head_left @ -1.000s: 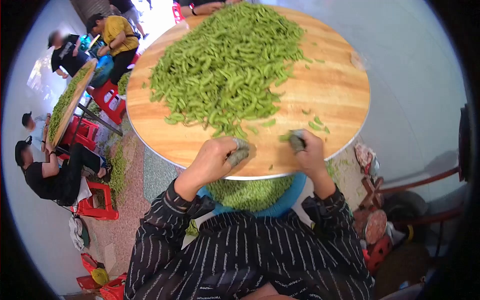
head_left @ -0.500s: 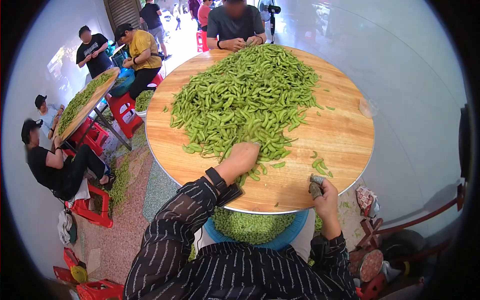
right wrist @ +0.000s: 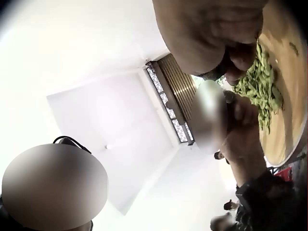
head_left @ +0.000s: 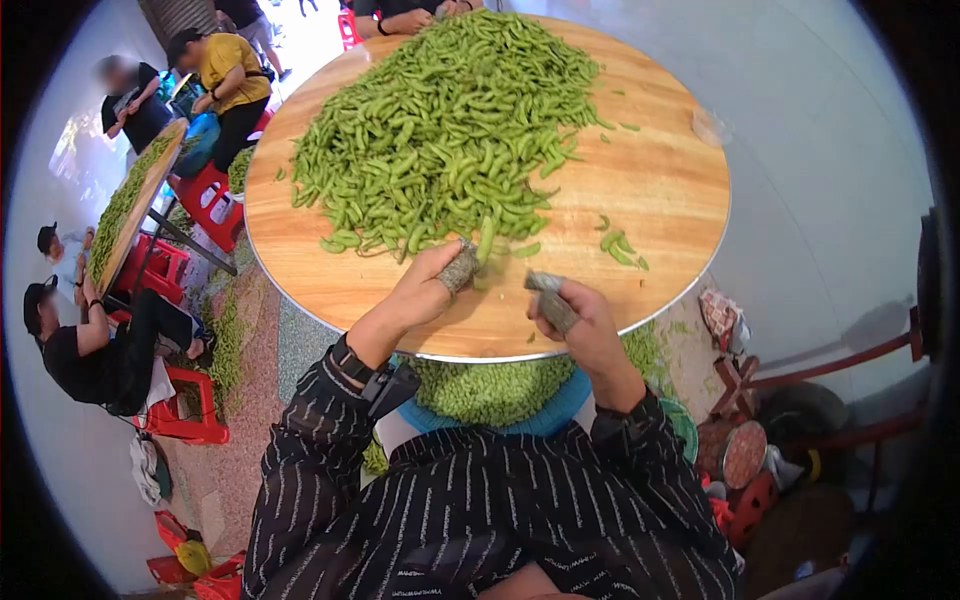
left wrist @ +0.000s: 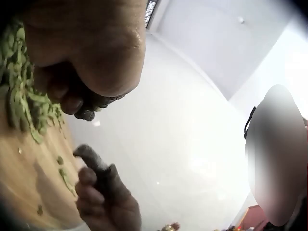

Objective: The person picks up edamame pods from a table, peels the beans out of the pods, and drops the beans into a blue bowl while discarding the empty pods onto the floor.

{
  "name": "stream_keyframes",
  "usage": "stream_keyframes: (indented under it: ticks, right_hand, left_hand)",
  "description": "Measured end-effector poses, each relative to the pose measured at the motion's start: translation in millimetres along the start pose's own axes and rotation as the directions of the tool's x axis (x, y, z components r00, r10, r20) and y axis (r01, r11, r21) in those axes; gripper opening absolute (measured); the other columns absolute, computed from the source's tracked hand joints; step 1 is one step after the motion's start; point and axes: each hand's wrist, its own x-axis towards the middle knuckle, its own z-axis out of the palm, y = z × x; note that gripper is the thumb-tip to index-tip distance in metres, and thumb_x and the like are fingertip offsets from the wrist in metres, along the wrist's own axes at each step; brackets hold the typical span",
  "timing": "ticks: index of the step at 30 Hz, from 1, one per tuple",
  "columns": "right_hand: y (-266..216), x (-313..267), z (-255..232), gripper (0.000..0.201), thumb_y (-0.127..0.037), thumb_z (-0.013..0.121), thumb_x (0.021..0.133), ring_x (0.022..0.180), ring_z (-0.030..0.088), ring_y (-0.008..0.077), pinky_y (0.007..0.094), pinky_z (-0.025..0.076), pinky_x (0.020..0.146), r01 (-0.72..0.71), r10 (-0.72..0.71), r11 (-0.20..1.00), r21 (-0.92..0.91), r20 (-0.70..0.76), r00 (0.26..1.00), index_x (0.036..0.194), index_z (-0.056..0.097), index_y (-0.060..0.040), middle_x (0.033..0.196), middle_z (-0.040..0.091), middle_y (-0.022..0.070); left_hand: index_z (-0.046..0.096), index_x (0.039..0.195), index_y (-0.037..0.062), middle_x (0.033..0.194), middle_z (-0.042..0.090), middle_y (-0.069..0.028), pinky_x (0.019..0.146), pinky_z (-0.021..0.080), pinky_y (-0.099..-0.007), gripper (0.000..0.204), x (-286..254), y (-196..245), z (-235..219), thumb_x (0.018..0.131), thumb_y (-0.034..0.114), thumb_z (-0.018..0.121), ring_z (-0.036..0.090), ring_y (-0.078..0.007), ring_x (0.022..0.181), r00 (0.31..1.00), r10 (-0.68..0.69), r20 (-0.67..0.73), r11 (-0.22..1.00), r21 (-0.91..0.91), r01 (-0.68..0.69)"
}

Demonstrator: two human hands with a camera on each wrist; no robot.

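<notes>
Over the tabletop (head_left: 660, 195), near edge: pinching a pod (head_left: 486, 240) in the left hand (head_left: 430, 288), lengthwise towards the far edge; curling the right hand (head_left: 585, 325) nearby (can't tell around what).

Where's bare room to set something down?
Widest on the table: right side, bordered by pod heap, loose pods and rim. Narrower: a strip between heap and left rim. Crowded: the middle, under the heap, and near edge, below left hand and right hand.

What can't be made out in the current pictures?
- Left hand: left wrist view; palm and shadow obscure its grip.
- Right hand: head view; curled fingers hide any contents.
- Basin: head view; table hides its far side.
- Person opposite: head view; top edge cuts off the head.
</notes>
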Motion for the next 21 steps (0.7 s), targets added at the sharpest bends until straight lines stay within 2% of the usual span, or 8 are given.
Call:
stream_keyframes:
  ticks: [2,3,5,7,9,14,18,21]
  right_hand:
    - [-10.3,1.7,15.5,0.015,-0.007,0.046,0.082,0.061,0.045,0.0026,0.0151,0.036,0.052,-0.019,0.019,0.998,0.052,-0.008,1.000,0.093,0.054,-0.0025,0.073,0.052,-0.0025]
    - [-12.4,2.0,18.4,0.013,-0.008,0.046,0.082,0.060,0.045,0.0025,0.0146,0.035,0.051,-0.024,0.024,0.995,0.096,-0.004,1.000,0.091,0.054,-0.0031,0.072,0.052,-0.0027]
    - [-9.2,5.0,14.7,0.013,-0.008,0.045,0.082,0.059,0.045,0.0019,0.0139,0.034,0.050,0.008,-0.014,0.995,0.096,0.055,0.998,0.090,0.054,-0.0037,0.072,0.052,-0.0031]
    - [-14.6,4.1,15.6,0.012,-0.007,0.045,0.082,0.059,0.044,0.0016,0.0135,0.033,0.049,0.002,-0.027,0.990,0.142,0.176,0.984,0.089,0.054,-0.0036,0.071,0.051,-0.0034]
    - [-17.9,0.4,19.3,0.011,-0.008,0.045,0.082,0.058,0.044,0.0012,0.0132,0.033,0.048,-0.027,0.005,0.988,0.154,0.141,0.990,0.087,0.055,-0.0038,0.071,0.051,-0.0035]
    - [-23.2,-3.9,23.5,0.009,-0.008,0.048,0.081,0.058,0.045,0.0013,0.0135,0.033,0.048,-0.081,0.067,0.988,0.133,0.109,0.992,0.084,0.056,-0.0042,0.070,0.052,-0.0030]
    - [-20.2,-3.1,20.6,0.009,-0.005,0.047,0.080,0.057,0.044,0.0019,0.0142,0.034,0.049,-0.068,0.055,0.994,0.091,0.138,0.989,0.083,0.055,-0.0034,0.068,0.052,-0.0026]
    - [-10.5,-2.5,23.3,0.009,-0.002,0.046,0.080,0.056,0.043,0.0028,0.0153,0.034,0.049,-0.013,0.009,0.998,0.057,0.067,0.998,0.082,0.055,-0.0020,0.067,0.051,-0.0015]
  left_hand:
    - [0.048,0.084,-0.0008,0.062,0.043,-0.0042,0.053,0.035,-0.0253,0.011,-12.9,19.5,8.6,0.079,0.009,0.045,0.041,-0.0120,0.059,0.992,-0.110,0.061,0.955,-0.270,0.123]
    - [0.048,0.084,-0.0008,0.062,0.043,-0.0042,0.053,0.035,-0.0253,0.011,-17.0,18.9,10.1,0.079,0.009,0.045,0.041,-0.0120,0.059,0.990,-0.124,0.071,0.951,-0.277,0.139]
    - [0.048,0.083,-0.0011,0.062,0.044,-0.0044,0.053,0.035,-0.0260,0.011,-22.1,16.7,9.4,0.079,0.009,0.045,0.042,-0.0118,0.059,0.985,0.005,0.174,0.991,-0.134,0.018]
    - [0.048,0.082,-0.0010,0.062,0.044,-0.0052,0.053,0.036,-0.0262,0.011,-24.0,20.0,7.4,0.079,0.009,0.046,0.043,-0.0126,0.058,0.979,0.033,0.201,0.996,-0.091,-0.015]
    - [0.048,0.082,-0.0009,0.062,0.045,-0.0061,0.053,0.036,-0.0264,0.011,-24.5,20.6,6.6,0.079,0.010,0.046,0.043,-0.0134,0.058,0.972,0.065,0.228,0.997,-0.047,-0.055]
    - [0.047,0.084,0.0006,0.065,0.048,-0.0157,0.053,0.037,-0.0342,0.011,-22.1,27.7,4.3,0.079,0.010,0.046,0.047,-0.0299,0.059,0.935,0.155,0.319,0.976,0.099,-0.196]
    - [0.046,0.084,0.0006,0.066,0.048,-0.0171,0.054,0.037,-0.0363,0.011,-22.5,32.7,3.5,0.079,0.010,0.045,0.048,-0.0337,0.061,0.926,0.114,0.361,0.973,0.150,-0.178]
    - [0.045,0.081,0.0003,0.065,0.047,-0.0168,0.054,0.036,-0.0357,0.011,-24.0,31.3,6.1,0.078,0.011,0.047,0.049,-0.0330,0.061,0.932,0.097,0.350,0.979,0.135,-0.153]
